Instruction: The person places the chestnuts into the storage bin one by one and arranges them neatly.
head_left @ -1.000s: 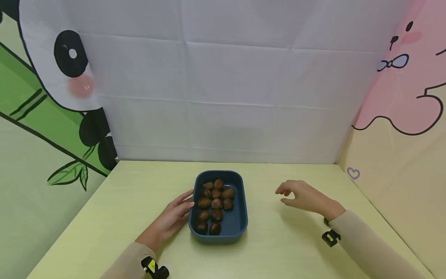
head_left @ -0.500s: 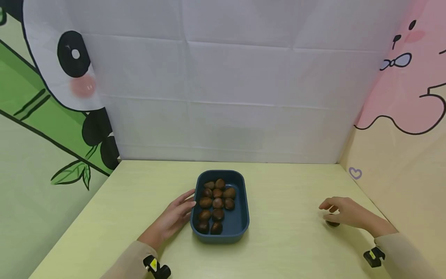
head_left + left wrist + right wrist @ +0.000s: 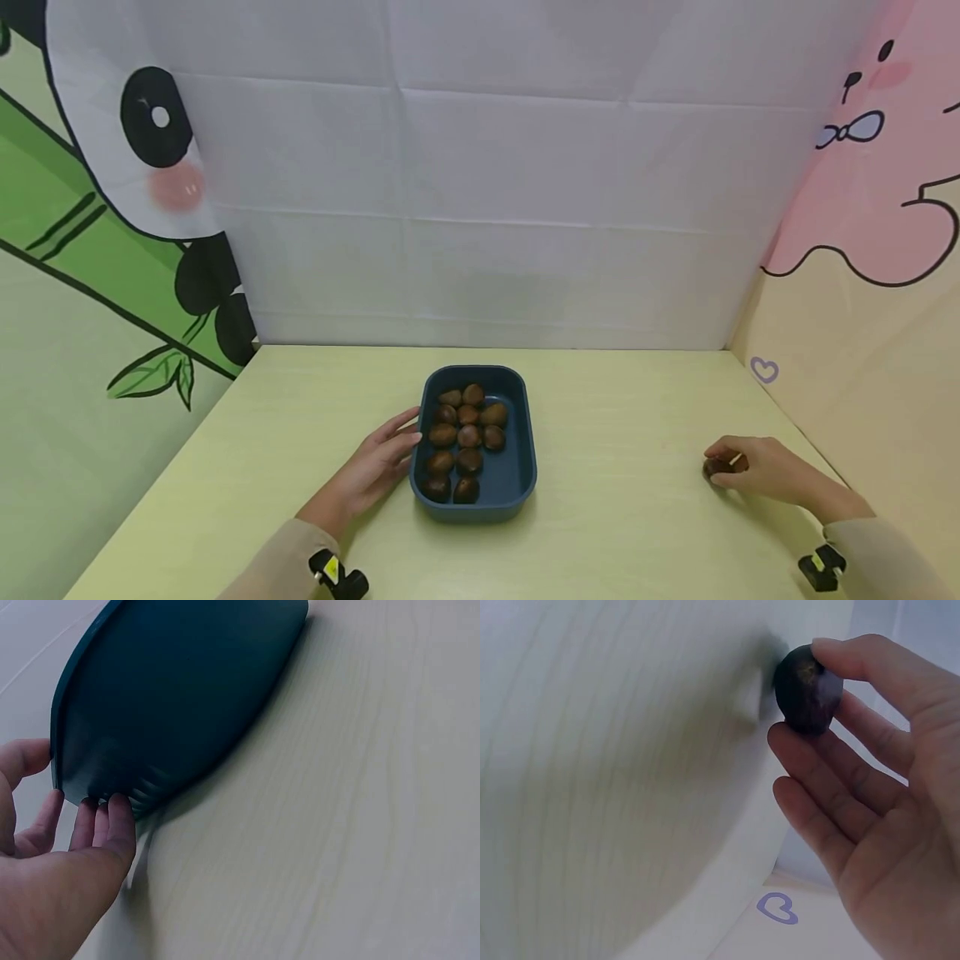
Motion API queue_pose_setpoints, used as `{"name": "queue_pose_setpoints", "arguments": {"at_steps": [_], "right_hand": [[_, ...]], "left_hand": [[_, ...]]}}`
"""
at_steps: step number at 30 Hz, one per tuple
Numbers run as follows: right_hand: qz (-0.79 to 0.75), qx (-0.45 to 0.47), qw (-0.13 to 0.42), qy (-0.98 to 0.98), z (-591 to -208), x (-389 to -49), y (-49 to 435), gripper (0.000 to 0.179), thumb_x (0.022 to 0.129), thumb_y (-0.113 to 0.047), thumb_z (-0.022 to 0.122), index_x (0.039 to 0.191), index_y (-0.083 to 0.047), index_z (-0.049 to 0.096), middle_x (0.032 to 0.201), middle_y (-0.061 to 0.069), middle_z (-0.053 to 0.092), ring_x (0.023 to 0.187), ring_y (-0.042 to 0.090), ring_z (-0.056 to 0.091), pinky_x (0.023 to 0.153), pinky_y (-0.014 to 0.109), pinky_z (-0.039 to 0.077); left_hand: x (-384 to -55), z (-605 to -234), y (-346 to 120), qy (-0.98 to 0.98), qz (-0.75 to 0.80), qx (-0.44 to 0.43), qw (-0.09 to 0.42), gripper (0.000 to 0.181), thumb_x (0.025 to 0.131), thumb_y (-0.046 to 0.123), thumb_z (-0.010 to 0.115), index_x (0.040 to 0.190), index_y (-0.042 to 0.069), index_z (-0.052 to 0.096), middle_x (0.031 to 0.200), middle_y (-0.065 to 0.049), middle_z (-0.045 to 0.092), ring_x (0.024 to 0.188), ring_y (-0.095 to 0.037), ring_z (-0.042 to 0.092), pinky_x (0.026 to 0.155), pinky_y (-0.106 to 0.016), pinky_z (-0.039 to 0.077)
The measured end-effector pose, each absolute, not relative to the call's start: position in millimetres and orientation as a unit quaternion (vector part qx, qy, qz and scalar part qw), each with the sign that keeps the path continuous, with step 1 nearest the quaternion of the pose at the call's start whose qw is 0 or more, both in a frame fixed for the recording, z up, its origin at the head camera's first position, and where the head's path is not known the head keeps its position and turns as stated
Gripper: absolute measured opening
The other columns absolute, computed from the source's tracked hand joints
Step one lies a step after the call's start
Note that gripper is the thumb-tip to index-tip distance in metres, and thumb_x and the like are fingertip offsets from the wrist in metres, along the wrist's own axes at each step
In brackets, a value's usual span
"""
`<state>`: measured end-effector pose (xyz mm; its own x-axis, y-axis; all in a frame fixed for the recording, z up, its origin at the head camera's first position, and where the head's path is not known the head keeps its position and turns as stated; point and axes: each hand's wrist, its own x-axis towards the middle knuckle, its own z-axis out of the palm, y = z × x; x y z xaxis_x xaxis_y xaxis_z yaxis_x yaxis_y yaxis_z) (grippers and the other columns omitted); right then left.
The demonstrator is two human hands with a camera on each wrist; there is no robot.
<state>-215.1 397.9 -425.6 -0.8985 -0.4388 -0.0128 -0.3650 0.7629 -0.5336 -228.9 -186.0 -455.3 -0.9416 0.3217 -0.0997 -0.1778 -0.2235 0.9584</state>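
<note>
A dark blue rectangular box (image 3: 517,467) stands mid-table with several brown chestnuts (image 3: 468,436) lying in it, mostly toward its left side. My left hand (image 3: 373,471) is at the box's left side, its relaxed fingertips touching the outer wall, as the left wrist view also shows. Far to the right, my right hand (image 3: 772,473) pinches a single dark chestnut (image 3: 808,690) between thumb and fingers, just at the tabletop. The right wrist view shows the ring and little fingers (image 3: 810,817) loosely bent below the chestnut.
The pale yellow table (image 3: 600,517) meets a white cloth backdrop (image 3: 510,275) at the back. A painted green wall (image 3: 67,433) borders the left side, and a beige and pink wall (image 3: 862,375) rises close beyond my right hand.
My right hand has moved right and toward me, from open above the table to a chestnut at the right, which it now pinches. The left hand and the box stay put.
</note>
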Motion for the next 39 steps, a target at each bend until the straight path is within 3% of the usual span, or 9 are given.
{"name": "queue_pose_setpoints", "arguments": {"at_steps": [19, 23, 31, 39], "right_hand": [[-0.265, -0.257, 0.018, 0.929, -408, -231, 361, 0.032, 0.086, -0.024, 0.08, 0.111, -0.007, 0.07, 0.096, -0.005, 0.07, 0.08, 0.003, 0.063, 0.066, 0.026, 0.053], [-0.268, -0.279, 0.008, 0.922, -398, -236, 346, 0.029, 0.087, -0.023, 0.079, 0.111, -0.009, 0.07, 0.098, -0.006, 0.071, 0.081, 0.004, 0.065, 0.071, 0.03, 0.056], [-0.274, -0.32, 0.009, 0.907, -380, -254, 304, 0.025, 0.088, -0.019, 0.078, 0.11, -0.011, 0.069, 0.101, -0.006, 0.07, 0.084, 0.006, 0.068, 0.08, 0.04, 0.057], [-0.298, -0.358, 0.026, 0.884, -368, -267, 249, 0.025, 0.088, -0.019, 0.078, 0.112, -0.014, 0.069, 0.1, -0.007, 0.07, 0.086, 0.008, 0.068, 0.082, 0.038, 0.056]], "left_hand": [[-227, -452, -186, 0.608, 0.777, 0.049, 0.157, 0.063, 0.104, 0.013, 0.053, 0.159, 0.007, 0.023, 0.159, -0.021, 0.029, 0.135, -0.025, 0.044, 0.109, -0.041, 0.037], [-227, -451, -185, 0.609, 0.776, 0.048, 0.156, 0.063, 0.104, 0.012, 0.053, 0.159, 0.007, 0.023, 0.16, -0.021, 0.028, 0.135, -0.024, 0.044, 0.109, -0.04, 0.038], [-228, -452, -185, 0.608, 0.777, 0.047, 0.153, 0.063, 0.103, 0.012, 0.053, 0.159, 0.007, 0.024, 0.159, -0.021, 0.029, 0.133, -0.023, 0.047, 0.107, -0.039, 0.039], [-228, -453, -184, 0.609, 0.777, 0.052, 0.154, 0.063, 0.103, 0.012, 0.054, 0.158, 0.005, 0.023, 0.158, -0.023, 0.03, 0.128, -0.02, 0.051, 0.107, -0.039, 0.039]]}}
